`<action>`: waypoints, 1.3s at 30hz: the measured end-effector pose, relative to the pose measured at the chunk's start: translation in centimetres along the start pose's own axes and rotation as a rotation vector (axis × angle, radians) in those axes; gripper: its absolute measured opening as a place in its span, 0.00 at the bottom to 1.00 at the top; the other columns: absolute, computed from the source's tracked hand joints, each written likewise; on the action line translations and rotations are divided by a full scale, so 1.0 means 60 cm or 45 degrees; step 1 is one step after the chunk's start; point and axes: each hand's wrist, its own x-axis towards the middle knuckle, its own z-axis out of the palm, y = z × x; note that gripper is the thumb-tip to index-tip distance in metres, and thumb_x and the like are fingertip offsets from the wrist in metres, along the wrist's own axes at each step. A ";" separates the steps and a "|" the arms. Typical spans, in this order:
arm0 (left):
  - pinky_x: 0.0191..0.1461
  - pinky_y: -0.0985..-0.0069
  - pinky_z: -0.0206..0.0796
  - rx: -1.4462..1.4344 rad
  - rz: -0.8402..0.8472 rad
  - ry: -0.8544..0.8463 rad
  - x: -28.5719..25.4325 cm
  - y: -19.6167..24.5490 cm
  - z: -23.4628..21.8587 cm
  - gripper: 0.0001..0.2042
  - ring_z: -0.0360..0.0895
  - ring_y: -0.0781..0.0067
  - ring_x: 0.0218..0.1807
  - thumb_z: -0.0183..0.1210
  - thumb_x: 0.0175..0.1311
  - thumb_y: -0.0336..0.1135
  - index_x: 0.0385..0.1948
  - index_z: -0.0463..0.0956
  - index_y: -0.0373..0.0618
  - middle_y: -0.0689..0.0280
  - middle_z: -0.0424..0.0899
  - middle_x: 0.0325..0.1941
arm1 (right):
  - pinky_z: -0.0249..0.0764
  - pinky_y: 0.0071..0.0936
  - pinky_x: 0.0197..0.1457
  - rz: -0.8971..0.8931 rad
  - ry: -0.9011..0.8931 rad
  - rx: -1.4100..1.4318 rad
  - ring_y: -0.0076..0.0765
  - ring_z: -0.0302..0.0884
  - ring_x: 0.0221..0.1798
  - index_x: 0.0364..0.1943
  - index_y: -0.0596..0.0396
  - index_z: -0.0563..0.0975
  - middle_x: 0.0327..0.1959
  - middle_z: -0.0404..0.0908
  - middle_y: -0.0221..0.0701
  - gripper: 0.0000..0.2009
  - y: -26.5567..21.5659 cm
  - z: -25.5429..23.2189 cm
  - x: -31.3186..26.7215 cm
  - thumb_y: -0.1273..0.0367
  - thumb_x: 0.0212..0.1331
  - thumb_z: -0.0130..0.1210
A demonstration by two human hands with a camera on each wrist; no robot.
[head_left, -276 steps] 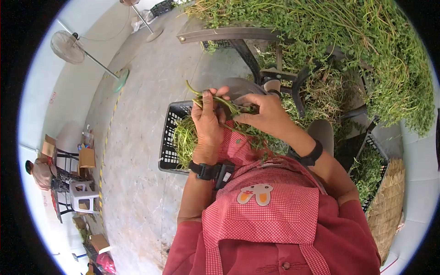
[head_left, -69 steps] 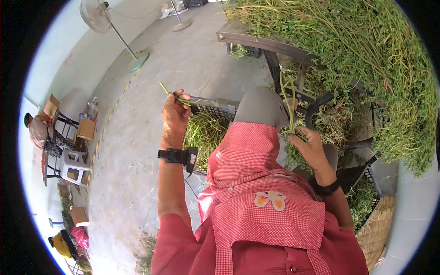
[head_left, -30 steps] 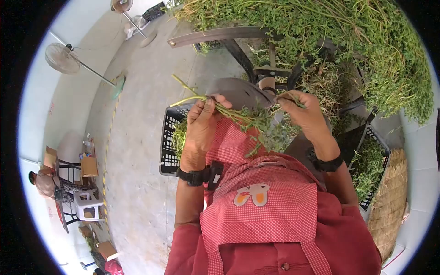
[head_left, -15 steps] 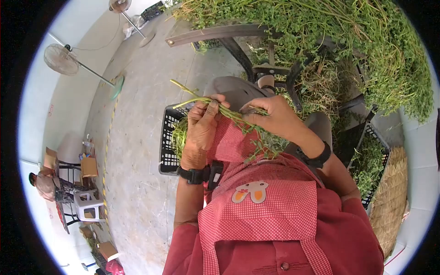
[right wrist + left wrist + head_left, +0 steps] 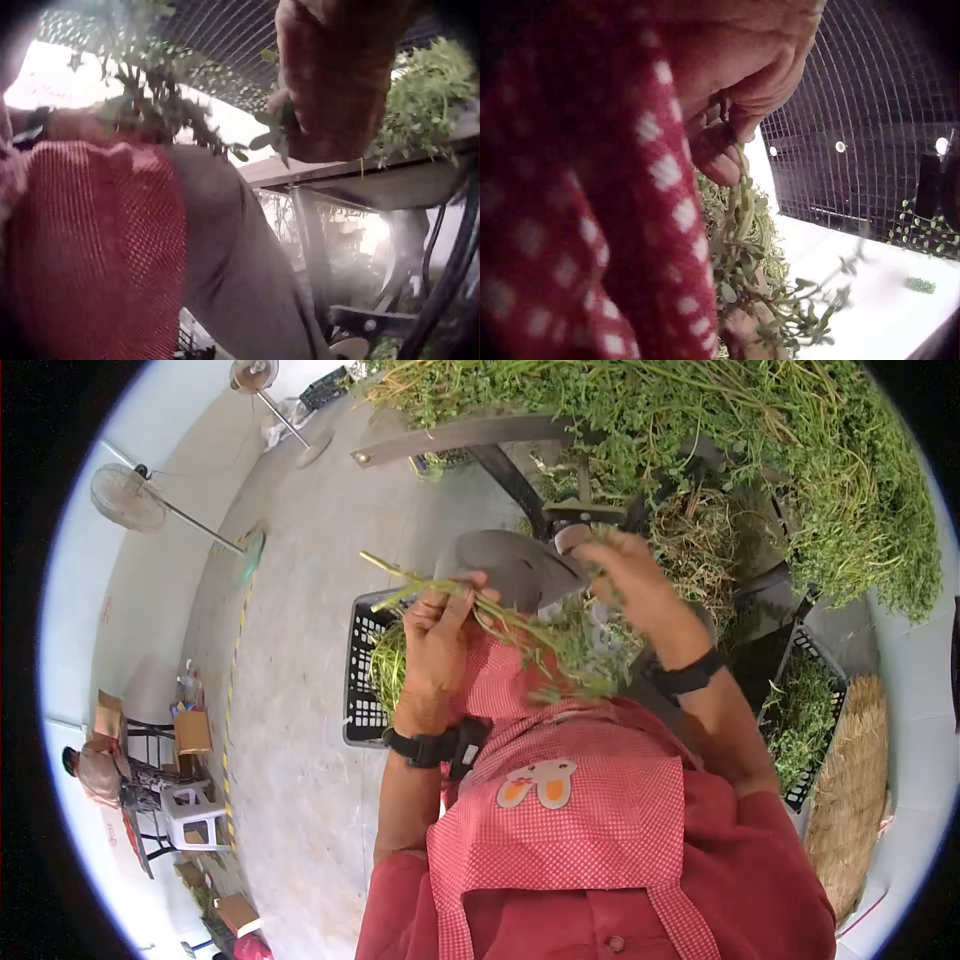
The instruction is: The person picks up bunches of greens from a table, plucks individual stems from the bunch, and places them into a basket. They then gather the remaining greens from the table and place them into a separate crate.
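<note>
My left hand (image 5: pixel 437 630) pinches a small bunch of green stems (image 5: pixel 400 575) between thumb and fingers. Bare cut ends stick out to the left, and leafy tops (image 5: pixel 585 655) hang over the lap of the red checked apron (image 5: pixel 560 840). In the left wrist view the stems (image 5: pixel 744 195) run down from the fingertips. Apart from the bunch, my right hand (image 5: pixel 635 585) is raised to the right, blurred in the head view. Its fingers are curled in the right wrist view, with a small leafy sprig (image 5: pixel 279 135) poking out at the thumb.
Beside my left forearm a black crate (image 5: pixel 365 700) holds pale stems. A table heaped with leafy greens (image 5: pixel 760 440) stands ahead to the right, above a pile of plant scraps (image 5: pixel 700 560). Another crate of greens (image 5: pixel 805 720) and a straw mat (image 5: pixel 850 790) lie at right.
Earlier, the hands were far apart, each with stems. Half a second ago the right hand was at the bunch; now it has pulled away up and right. The left hand keeps its hold.
</note>
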 end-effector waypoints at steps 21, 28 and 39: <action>0.33 0.79 0.73 0.123 0.024 -0.067 0.007 -0.001 0.006 0.10 0.77 0.79 0.27 0.51 0.65 0.31 0.41 0.74 0.35 0.59 0.82 0.34 | 0.68 0.28 0.25 -0.092 -0.349 0.105 0.29 0.74 0.20 0.26 0.63 0.78 0.14 0.74 0.37 0.14 -0.003 0.095 -0.075 0.63 0.51 0.56; 0.31 0.83 0.73 -0.097 -0.011 0.050 0.006 0.007 0.014 0.09 0.78 0.78 0.27 0.52 0.64 0.32 0.39 0.76 0.35 0.59 0.82 0.38 | 0.61 0.22 0.15 0.540 0.030 0.885 0.23 0.69 0.17 0.30 0.52 0.73 0.24 0.75 0.27 0.06 0.005 0.047 -0.042 0.68 0.49 0.53; 0.40 0.76 0.75 0.018 -0.037 0.082 0.005 0.004 0.025 0.10 0.80 0.73 0.35 0.50 0.65 0.31 0.42 0.74 0.35 0.57 0.81 0.40 | 0.67 0.30 0.27 -0.516 -0.178 -0.225 0.39 0.72 0.21 0.30 0.63 0.77 0.21 0.77 0.40 0.12 -0.006 0.102 -0.089 0.65 0.50 0.59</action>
